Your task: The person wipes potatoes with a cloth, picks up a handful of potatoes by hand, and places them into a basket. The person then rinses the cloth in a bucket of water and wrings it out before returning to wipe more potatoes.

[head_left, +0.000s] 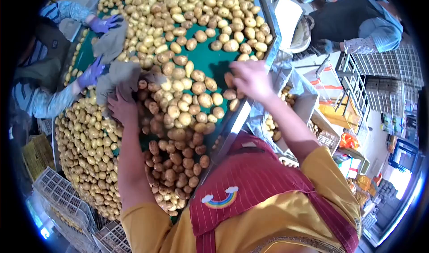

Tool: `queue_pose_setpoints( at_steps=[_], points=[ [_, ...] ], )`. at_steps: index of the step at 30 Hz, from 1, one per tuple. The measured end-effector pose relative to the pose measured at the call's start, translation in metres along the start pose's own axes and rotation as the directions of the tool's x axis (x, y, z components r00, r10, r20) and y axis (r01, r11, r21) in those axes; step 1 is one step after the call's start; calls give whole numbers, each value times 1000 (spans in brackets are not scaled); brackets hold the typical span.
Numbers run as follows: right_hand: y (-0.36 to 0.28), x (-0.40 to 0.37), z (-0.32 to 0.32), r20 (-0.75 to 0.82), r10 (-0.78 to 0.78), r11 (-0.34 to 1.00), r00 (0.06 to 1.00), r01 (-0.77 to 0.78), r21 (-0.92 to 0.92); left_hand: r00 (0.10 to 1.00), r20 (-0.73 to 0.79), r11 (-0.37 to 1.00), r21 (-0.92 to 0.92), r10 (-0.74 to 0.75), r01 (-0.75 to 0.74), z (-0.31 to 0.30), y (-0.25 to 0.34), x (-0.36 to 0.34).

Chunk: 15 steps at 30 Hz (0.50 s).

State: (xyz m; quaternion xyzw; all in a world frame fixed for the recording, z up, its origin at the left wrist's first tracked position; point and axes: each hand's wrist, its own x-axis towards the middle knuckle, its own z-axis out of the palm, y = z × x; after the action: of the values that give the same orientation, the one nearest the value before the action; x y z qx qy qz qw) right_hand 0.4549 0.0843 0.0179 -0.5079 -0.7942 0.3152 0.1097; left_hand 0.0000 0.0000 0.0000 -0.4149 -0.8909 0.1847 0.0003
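Note:
My left hand (pixel 122 107) lies against the lower edge of a grey cloth (pixel 120 76), with its visible fingers spread. Brown-skinned potatoes (pixel 154 105) are heaped beside it. Over the right edge of the green sorting table (pixel 196 52), my right hand (pixel 254 80) is smeared by motion, next to a few potatoes (pixel 229 94). Whether its fingers hold a potato cannot be made out. Across from me, a co-worker's purple-gloved hands (pixel 89 73) are at the grey cloth and at a second grey cloth (pixel 111 39).
Many pale potatoes (pixel 165 7) cover the table's far end, and more (pixel 87 146) are piled at the left. A metal rim (pixel 243 119) bounds the right side. Plastic crates (pixel 62 186) stand lower left. Another person (pixel 353 20) works at upper right, near wire racks (pixel 384 65).

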Motion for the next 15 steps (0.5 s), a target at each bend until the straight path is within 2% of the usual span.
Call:
queue_pose_setpoints(
  at_steps=[1, 2, 3, 5, 6, 7, 8, 9, 10, 11, 12, 13, 14, 15],
  points=[
    [15, -32, -21, -155, -52, 998, 987, 57, 29, 997, -31, 998, -1, 70, -70, -4, -7, -4],
    [27, -66, -48, -282, -56, 995, 958, 31, -93, 988, -76, 991, 3, 133, -133, -8, -12, -2],
    [114, -33, -87, -391, -69, 960, 918, -45, -277, 934, -336, 956, -214, 123, -202, 40, 103, 82],
    [157, -110, -100, -533, -79, 902, 842, -167, -398, 866, -444, 936, -142, 230, -321, 58, 90, 86],
    [178, -148, -111, -483, 41, 882, 875, -259, -395, 874, -432, 913, -224, 221, -341, 33, 95, 71],
    [202, -182, -110, -453, 164, 826, 876, -373, -422, 892, -410, 852, -383, 188, -356, 25, 89, 59],
    [203, -209, -109, -415, 382, 704, 826, -551, -447, 910, -380, 764, -535, 164, -361, 20, 83, 46],
    [181, -215, -114, -354, 637, 483, 685, -712, -509, 924, -354, 643, -677, 144, -359, 13, 85, 32],
    [192, -224, -109, -382, 643, 491, 664, -740, -459, 929, -359, 534, -770, 93, -350, -6, 93, 6],
    [203, -225, -105, -406, 648, 501, 644, -763, -410, 930, -360, 498, -793, 82, -351, -9, 97, -17],
    [195, -203, -100, -452, 575, 585, 682, -729, -355, 930, -359, 465, -813, 75, -351, -11, 100, -37],
    [208, -187, -90, -446, 377, 792, 812, -532, -299, 929, -297, 531, -763, 220, -369, -15, 108, -56],
    [190, -153, -79, -466, 257, 861, 847, -420, -289, 911, -212, 586, -708, 353, -393, -18, 116, -76],
    [163, -117, -69, -451, 171, 893, 876, -331, -306, 829, -194, 713, -431, 525, -553, -16, 127, -96]
  ],
)
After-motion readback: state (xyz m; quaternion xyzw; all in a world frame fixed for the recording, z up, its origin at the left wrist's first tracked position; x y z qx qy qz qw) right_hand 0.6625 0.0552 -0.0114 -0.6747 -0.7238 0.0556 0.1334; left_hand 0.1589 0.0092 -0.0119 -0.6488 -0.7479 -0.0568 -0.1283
